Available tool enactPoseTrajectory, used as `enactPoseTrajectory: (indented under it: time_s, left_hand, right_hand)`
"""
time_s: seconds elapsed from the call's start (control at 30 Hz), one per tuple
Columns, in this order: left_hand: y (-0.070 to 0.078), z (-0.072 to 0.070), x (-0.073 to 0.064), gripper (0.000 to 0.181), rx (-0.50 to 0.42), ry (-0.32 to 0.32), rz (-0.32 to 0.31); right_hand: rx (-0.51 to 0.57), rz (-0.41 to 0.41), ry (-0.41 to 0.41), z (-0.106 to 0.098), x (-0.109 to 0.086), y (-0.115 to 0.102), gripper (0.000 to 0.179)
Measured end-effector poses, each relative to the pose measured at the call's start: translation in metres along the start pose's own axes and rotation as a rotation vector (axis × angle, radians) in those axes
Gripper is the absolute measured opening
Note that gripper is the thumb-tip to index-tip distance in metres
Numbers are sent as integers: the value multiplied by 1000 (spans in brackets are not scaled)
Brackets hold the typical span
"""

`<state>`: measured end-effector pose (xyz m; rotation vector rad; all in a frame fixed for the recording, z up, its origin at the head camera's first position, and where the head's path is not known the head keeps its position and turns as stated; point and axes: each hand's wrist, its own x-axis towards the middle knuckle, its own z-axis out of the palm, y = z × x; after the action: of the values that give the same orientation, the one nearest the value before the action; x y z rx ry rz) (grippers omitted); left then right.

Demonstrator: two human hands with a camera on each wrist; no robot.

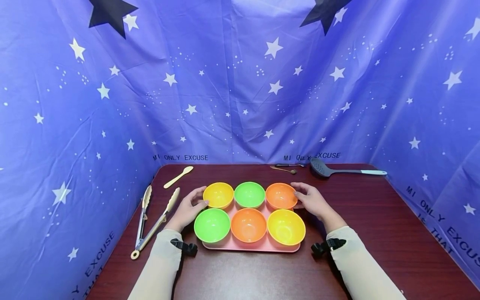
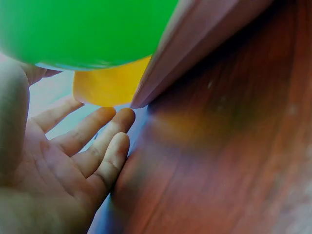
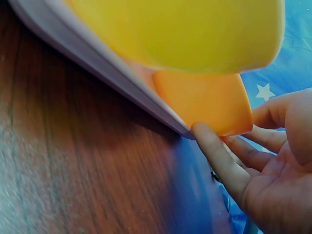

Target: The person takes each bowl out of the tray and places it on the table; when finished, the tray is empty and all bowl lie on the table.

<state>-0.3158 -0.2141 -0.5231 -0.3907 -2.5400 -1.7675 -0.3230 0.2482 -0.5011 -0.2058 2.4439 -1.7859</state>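
Note:
A pink tray (image 1: 251, 248) lies on the table, bearing two rows of plastic bowls. The back row holds a yellow bowl (image 1: 218, 196), a green bowl (image 1: 249, 195) and an orange bowl (image 1: 281, 196). In front are another green bowl (image 1: 212, 225), orange bowl (image 1: 248, 225) and yellow bowl (image 1: 286, 227). My left hand (image 1: 188, 207) touches the back yellow bowl's outer side, fingers loosely extended; the left wrist view shows its fingertips (image 2: 127, 117) beside the tray corner. Across from it, my right hand (image 1: 313, 201) rests against the back orange bowl, one finger (image 3: 214, 151) at the tray corner.
Open tongs (image 1: 155, 225) lie left of the tray, below a small cream spatula (image 1: 178, 177). A slotted skimmer (image 1: 337, 170) lies at the back right. Two slim utensils, including a small gold spoon (image 1: 286, 170), lie behind the bowls. A starry blue curtain (image 1: 232, 83) surrounds the table.

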Motion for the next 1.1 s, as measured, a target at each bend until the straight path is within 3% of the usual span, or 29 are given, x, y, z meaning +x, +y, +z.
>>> enactPoseTrajectory:
  time_s: [0.1, 0.2, 0.33, 0.67, 1.1]
  left_hand:
    - [-2, 0, 0, 62, -51, -5, 18]
    - [11, 0, -5, 60, -88, -10, 11]
    - [17, 0, -7, 58, -106, -12, -20]
    - [-7, 1, -1, 57, -131, 14, -19]
    - [-8, 1, -1, 57, -124, 3, -28]
  right_hand:
    - [26, 19, -5, 0, 0, 0, 45]
    - [44, 36, -6, 0, 0, -1, 46]
    - [62, 54, 6, 1, 0, -2, 46]
    - [93, 63, 13, 2, -2, -5, 45]
    - [85, 53, 71, -1, -5, -14, 45]
